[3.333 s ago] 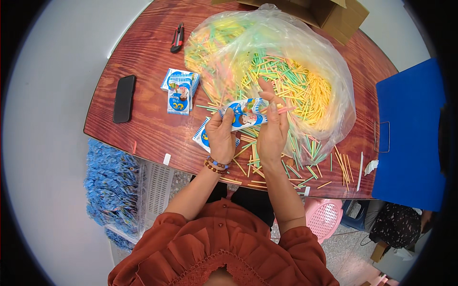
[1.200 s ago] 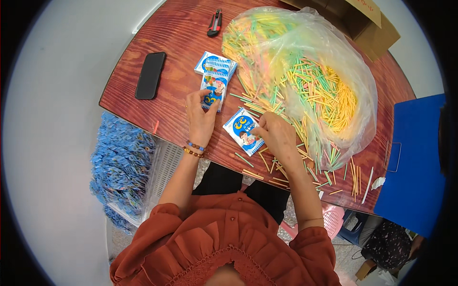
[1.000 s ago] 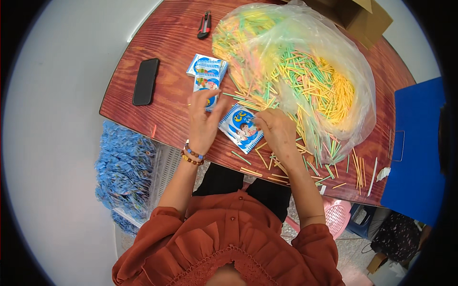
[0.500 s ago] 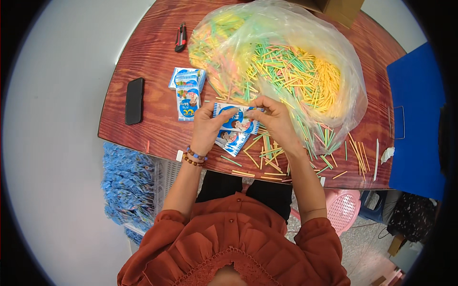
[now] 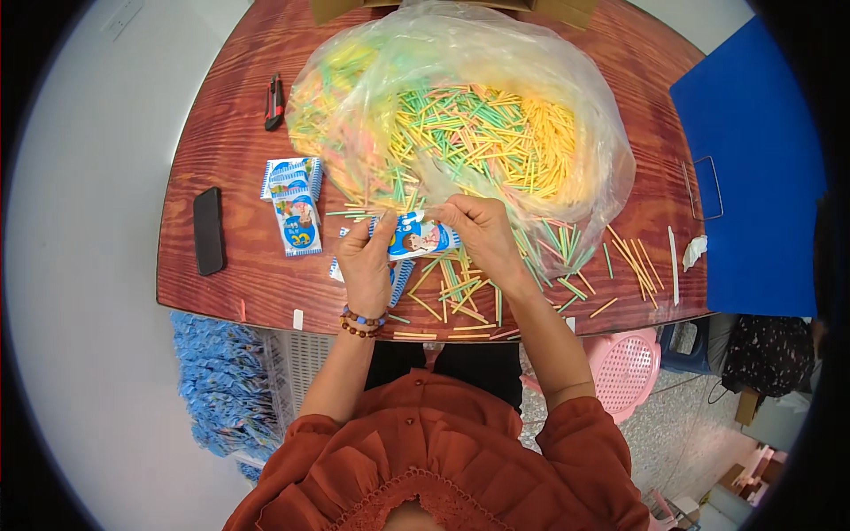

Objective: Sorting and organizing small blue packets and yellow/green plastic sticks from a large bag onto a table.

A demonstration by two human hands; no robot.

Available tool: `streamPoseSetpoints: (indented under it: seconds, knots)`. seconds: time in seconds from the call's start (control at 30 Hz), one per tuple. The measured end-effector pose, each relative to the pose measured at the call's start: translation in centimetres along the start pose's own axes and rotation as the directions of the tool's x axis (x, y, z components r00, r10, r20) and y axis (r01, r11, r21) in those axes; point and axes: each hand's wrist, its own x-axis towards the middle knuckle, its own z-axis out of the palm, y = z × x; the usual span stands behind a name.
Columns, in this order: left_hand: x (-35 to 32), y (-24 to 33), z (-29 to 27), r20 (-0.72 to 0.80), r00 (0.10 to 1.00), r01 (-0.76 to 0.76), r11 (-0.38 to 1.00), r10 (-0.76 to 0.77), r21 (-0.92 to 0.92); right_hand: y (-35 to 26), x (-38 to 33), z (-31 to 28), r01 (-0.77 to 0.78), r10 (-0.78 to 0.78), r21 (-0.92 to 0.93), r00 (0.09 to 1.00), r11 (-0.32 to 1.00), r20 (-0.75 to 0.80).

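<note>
A small blue and white printed packet (image 5: 418, 237) is held between both hands above the wooden table (image 5: 230, 168). My left hand (image 5: 367, 265) pinches its left end and my right hand (image 5: 478, 232) pinches its right end. Under the hands lie more of the same packets (image 5: 400, 276). Loose coloured sticks (image 5: 456, 292), green, yellow and orange, lie scattered on the table just below and right of my hands. Beyond my hands sits a big clear plastic bag (image 5: 460, 133) full of the same sticks.
A short stack of packets (image 5: 294, 202) lies left of my hands. A black phone (image 5: 209, 230) lies near the table's left edge, a red and black cutter (image 5: 274, 100) at the back left. A blue board (image 5: 753, 168) covers the right. A pink stool (image 5: 624, 367) stands below the table.
My left hand put a packet on the left stack, then came back. Both hands now hold one packet up near the bag's mouth. The camera view has shifted.
</note>
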Motion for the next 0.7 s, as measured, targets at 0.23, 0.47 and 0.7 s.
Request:
streamPoseSetpoints:
  seconds: [0.23,0.47,0.7]
  knots:
    - [0.2,-0.1,-0.5,-0.055,0.998,-0.045,0.998,0.042,-0.049,1.1,6.3,-12.7,0.068,-0.335,-0.593,0.874,0.802,-0.353]
    - [0.3,-0.2,-1.8,-0.099,0.994,-0.06,0.997,0.054,-0.057,-1.1,7.9,-16.8,0.116,-0.366,-0.992,0.926,0.047,0.091]
    - [0.8,-0.9,-3.1,-0.037,0.999,-0.037,0.994,0.033,-0.106,0.2,10.1,-19.5,0.274,-0.205,-0.939,0.926,-0.208,0.316]
